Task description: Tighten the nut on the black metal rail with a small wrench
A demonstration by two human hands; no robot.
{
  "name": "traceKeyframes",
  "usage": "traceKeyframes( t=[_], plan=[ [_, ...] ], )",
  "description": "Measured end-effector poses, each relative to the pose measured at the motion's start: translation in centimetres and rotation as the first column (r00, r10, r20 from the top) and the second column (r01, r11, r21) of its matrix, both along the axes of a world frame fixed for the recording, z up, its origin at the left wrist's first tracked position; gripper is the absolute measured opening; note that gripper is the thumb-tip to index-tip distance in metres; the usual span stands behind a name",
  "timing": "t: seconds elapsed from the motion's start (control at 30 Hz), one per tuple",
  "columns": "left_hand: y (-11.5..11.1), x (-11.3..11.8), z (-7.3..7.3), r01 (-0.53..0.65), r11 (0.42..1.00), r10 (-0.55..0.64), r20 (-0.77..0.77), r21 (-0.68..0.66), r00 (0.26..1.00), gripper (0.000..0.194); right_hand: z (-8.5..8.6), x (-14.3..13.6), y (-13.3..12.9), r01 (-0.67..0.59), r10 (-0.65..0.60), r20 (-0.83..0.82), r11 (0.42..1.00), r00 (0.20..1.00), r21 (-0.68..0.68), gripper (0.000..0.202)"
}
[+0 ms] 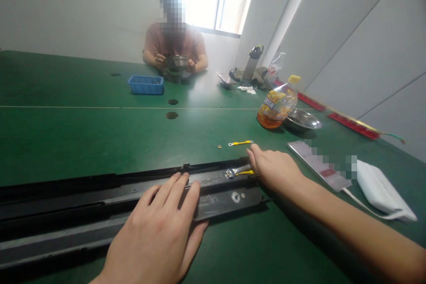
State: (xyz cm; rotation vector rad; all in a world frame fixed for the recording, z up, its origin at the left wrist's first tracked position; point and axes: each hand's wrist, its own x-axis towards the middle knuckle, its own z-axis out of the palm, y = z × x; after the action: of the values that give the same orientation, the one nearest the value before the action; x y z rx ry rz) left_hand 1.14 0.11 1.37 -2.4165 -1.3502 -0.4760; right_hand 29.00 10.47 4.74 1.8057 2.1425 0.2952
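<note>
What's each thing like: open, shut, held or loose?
Silver metal ring wrench: held in right hand
Long black metal rail: under left hand
Short yellow wire: lying loose
Yellow-capped clear plastic bottle: shut, partly full
Blue rectangular plastic bin: open
White rectangular phone: screen lit
Farther round metal bowl: held

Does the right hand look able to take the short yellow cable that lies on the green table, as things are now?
Probably yes: the yellow cable lies just beyond the right hand, with nothing seen between them. However, this hand seems to hold the wrench, so it may need to release that first.
</note>
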Motion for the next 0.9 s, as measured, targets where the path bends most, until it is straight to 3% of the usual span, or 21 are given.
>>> traceKeyframes(
  t=[0.1,0.33,0.6,0.9],
  plan=[
    [0.1,0.0,0.0,-0.002,1.000,0.002,-0.005,-0.001,1.000,0.056,-0.1,0.1,0.2,-0.009,0.009,-0.002,1.000,1.000,0.008,0.035],
    [0.0,0.0,0.1,-0.001,1.000,0.001,-0.014,-0.005,1.000,0.056,-0.2,0.9,-2.1,0.032,-0.033,-0.024,0.998,0.999,-0.049,0.035],
    [-0.1,-0.1,0.0,0.015,1.000,-0.015,-0.011,0.011,1.000,0.058,-0.6,0.1,1.0,0.016,-0.016,-0.060,1.000,0.998,0.003,0.036],
    [-0.1,-0.1,0.0,0.003,1.000,-0.003,-0.015,-0.007,1.000,0.057,-0.4,0.7,-2.0,0.071,-0.075,-0.073,0.996,0.995,-0.055,0.033]
  ],
)
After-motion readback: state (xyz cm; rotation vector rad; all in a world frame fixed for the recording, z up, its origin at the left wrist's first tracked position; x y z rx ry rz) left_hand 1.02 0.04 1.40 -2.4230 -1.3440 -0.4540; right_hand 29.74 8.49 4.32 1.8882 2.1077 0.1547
